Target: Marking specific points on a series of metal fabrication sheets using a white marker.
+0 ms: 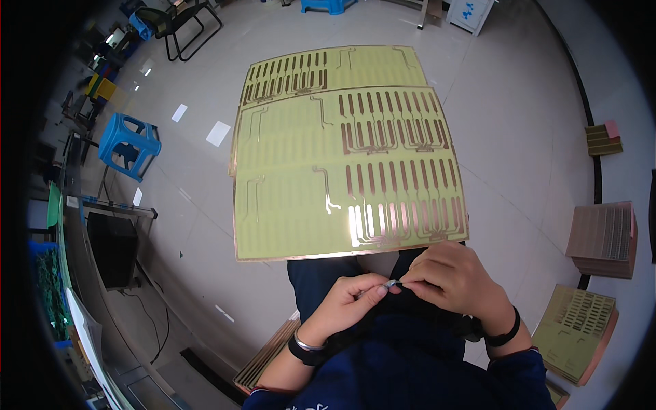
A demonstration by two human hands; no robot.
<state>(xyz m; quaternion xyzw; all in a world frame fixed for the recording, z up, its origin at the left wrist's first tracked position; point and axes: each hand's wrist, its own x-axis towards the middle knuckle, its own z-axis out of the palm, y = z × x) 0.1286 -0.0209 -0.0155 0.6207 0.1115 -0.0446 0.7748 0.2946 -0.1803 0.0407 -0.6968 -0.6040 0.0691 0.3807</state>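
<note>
My left hand (347, 306) is closed, with thumb and forefinger pinching a small silvery thing (391, 283) whose kind I cannot make out. The fingertips of my right hand (452, 279) are pinched together at the other end of that thing, and what they hold is too small to name. Just beyond both hands lies a large yellow-green circuit board panel (290, 208) with copper-coloured tracks, above my lap. Farther back, another such panel (372, 68) shows behind it. Neither hand visibly holds the panels.
Stacks of circuit boards (570, 335) stand on the right along the wall, with a brownish stack (601, 239) beyond. More panel edges (270, 355) show beside my left forearm. On the left are a blue stool (130, 145), a workbench and a black box (113, 249) with cables.
</note>
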